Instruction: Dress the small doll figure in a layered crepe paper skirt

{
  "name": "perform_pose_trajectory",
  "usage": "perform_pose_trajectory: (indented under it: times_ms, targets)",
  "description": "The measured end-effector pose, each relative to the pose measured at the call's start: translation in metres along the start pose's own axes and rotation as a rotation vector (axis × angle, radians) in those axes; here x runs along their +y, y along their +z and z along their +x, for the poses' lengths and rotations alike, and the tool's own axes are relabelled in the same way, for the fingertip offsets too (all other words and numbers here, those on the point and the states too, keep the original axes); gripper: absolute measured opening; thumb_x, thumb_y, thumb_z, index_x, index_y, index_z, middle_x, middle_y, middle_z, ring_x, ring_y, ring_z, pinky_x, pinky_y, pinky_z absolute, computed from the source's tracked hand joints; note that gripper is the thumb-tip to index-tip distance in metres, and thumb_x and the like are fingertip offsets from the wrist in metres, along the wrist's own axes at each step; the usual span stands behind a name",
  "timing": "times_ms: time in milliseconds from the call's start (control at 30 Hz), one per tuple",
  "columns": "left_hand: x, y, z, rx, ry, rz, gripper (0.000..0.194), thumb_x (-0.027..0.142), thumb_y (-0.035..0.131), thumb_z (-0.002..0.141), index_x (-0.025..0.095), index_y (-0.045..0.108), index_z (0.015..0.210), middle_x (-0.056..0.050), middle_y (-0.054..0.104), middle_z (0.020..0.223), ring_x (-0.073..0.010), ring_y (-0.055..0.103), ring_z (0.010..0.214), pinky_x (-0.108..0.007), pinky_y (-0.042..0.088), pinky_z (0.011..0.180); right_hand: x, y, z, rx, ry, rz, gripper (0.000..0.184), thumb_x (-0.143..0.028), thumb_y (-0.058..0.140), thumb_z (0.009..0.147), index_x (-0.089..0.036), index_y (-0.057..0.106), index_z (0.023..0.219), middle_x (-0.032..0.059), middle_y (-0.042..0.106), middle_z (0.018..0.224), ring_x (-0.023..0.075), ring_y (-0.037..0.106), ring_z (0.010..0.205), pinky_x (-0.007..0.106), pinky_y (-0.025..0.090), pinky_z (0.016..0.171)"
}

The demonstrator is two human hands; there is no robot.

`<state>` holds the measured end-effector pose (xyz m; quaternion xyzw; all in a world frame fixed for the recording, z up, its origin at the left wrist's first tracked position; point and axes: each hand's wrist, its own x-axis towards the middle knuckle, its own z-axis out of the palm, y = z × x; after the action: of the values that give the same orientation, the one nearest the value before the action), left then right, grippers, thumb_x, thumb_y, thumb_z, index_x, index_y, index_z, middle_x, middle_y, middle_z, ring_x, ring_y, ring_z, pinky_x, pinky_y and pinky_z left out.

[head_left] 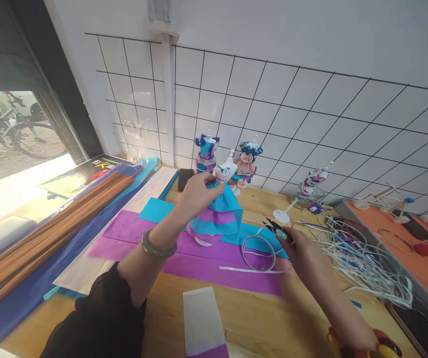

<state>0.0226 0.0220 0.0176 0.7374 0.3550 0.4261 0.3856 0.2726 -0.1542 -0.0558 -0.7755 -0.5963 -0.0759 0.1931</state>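
Dress form (226,171), one, with blue-and-purple skirt (217,215): on table (251,318), wearer's twelve o'clock. Left hand (199,191): pinched closed on skirt at waist. Right hand (304,251): wrapped around dark scissors (272,227), form's four o'clock. Step, apparently: fitting skirt; next move likely calls for holding waist steady.

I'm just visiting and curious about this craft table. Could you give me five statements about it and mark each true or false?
1. The left hand is at the waist of the dressed figure. True.
2. The right hand is empty. False: the right hand holds a dark tool that looks like scissors.
3. Purple sheets lie around the dressed figure. True.
4. The white tangle lies left of the dressed figure. False: the white tangle lies to its right in the picture.
5. A bicycle shows outside. True.
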Motion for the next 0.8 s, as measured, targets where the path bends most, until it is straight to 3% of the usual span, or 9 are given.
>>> perform_pose_trajectory:
  times_ms: [167, 267, 400, 533, 700, 800]
  targets:
    - [0.000, 0.000, 0.001, 0.002, 0.016, -0.016, 0.029, 0.037, 0.058, 0.074, 0.017, 0.065, 0.093, -0.006, 0.069, 0.095, -0.0182, 0.062, 0.087, -0.030, 0.048, 0.078, 0.020, -0.021, 0.048, 0.078, -0.161, -0.476, 0.032, -0.035, 0.041, 0.092, -0.014, 0.060, 0.107, 0.0142, 0.068, 0.092, 0.0265, 0.062, 0.078, 0.033, 0.038, 0.062]
    - [0.001, -0.002, 0.001, -0.002, 0.027, -0.010, 0.029, 0.038, 0.057, 0.075, 0.017, 0.066, 0.093, -0.005, 0.069, 0.093, -0.0183, 0.062, 0.086, -0.031, 0.048, 0.079, 0.020, -0.033, 0.070, -0.019, -0.336, -0.680, 0.023, -0.024, 0.043, 0.091, -0.013, 0.063, 0.094, 0.0140, 0.067, 0.084, 0.0270, 0.059, 0.078, 0.037, 0.036, 0.066]
    - [0.003, -0.003, 0.001, 0.004, 0.027, 0.007, 0.028, 0.038, 0.057, 0.075, 0.018, 0.066, 0.093, -0.005, 0.069, 0.093, -0.0185, 0.063, 0.085, -0.032, 0.048, 0.079, 0.013, -0.050, 0.088, -0.086, -0.506, -0.745, 0.024, -0.002, 0.043, 0.083, -0.015, 0.063, 0.080, 0.0105, 0.066, 0.075, 0.0246, 0.055, 0.080, 0.043, 0.031, 0.080]
    - [0.004, -0.003, 0.000, 0.002, 0.018, 0.024, 0.029, 0.038, 0.056, 0.076, 0.017, 0.065, 0.094, -0.005, 0.069, 0.095, -0.0190, 0.062, 0.087, -0.032, 0.048, 0.079, 0.008, -0.068, 0.107, -0.129, -0.649, -0.788, 0.024, -0.002, 0.044, 0.082, -0.015, 0.064, 0.080, 0.0098, 0.065, 0.074, 0.0223, 0.053, 0.078, 0.038, 0.030, 0.075]
    - [0.004, -0.005, 0.000, 0.004, 0.016, 0.054, 0.029, 0.040, 0.056, 0.077, 0.017, 0.065, 0.092, -0.006, 0.068, 0.095, -0.0206, 0.062, 0.089, -0.033, 0.048, 0.080, 0.011, -0.084, 0.122, -0.257, -0.623, -0.843, 0.024, -0.006, 0.042, 0.085, -0.014, 0.064, 0.085, 0.0099, 0.065, 0.077, 0.0197, 0.057, 0.069, 0.031, 0.026, 0.060]
    - [0.006, -0.008, -0.001, 0.092, 0.041, 0.078, 0.027, 0.038, 0.058, 0.076, 0.019, 0.065, 0.093, -0.005, 0.068, 0.097, -0.0210, 0.062, 0.091, -0.033, 0.047, 0.081, 0.013, -0.087, 0.116, -0.266, -0.585, -0.799, 0.023, -0.006, 0.043, 0.084, -0.014, 0.063, 0.091, 0.0098, 0.064, 0.080, 0.0193, 0.058, 0.067, 0.030, 0.026, 0.055]
